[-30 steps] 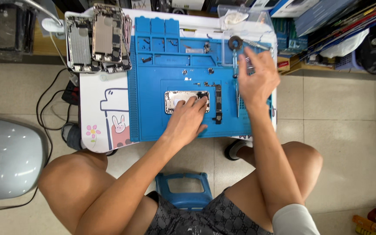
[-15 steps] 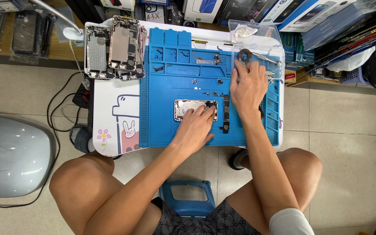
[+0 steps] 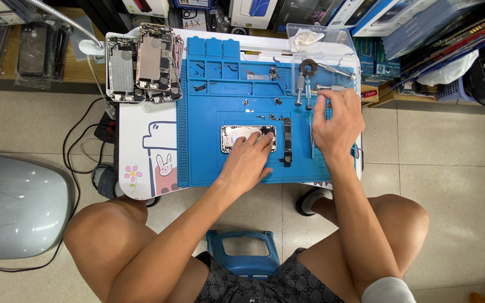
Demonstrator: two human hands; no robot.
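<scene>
A stripped silver phone housing [image 3: 241, 136] lies in the middle of a blue repair mat [image 3: 209, 163] on a small white table. My left hand [image 3: 249, 160] rests on the housing's right end, fingers flat, holding it down. A narrow dark circuit board [image 3: 286, 140] lies just right of it. My right hand [image 3: 338, 124] hovers over the mat's right side with its fingers spread and curled. Its fingertips are at a silver-handled screwdriver [image 3: 332, 87], but no grip shows. Two more screwdrivers [image 3: 300, 90] and thin tweezers [image 3: 311, 143] lie beside that hand.
Several opened phone bodies [image 3: 141, 62] are stacked at the table's back left. A clear plastic box [image 3: 315, 36] stands at the back right. Boxes and shelves line the far side. A grey dome-shaped object [image 3: 12, 205] sits on the floor to the left, and a blue stool [image 3: 242, 252] is under me.
My right hand has shifted a little to the right and down, away from the round tool at the back. My left hand has stayed on the phone housing.
</scene>
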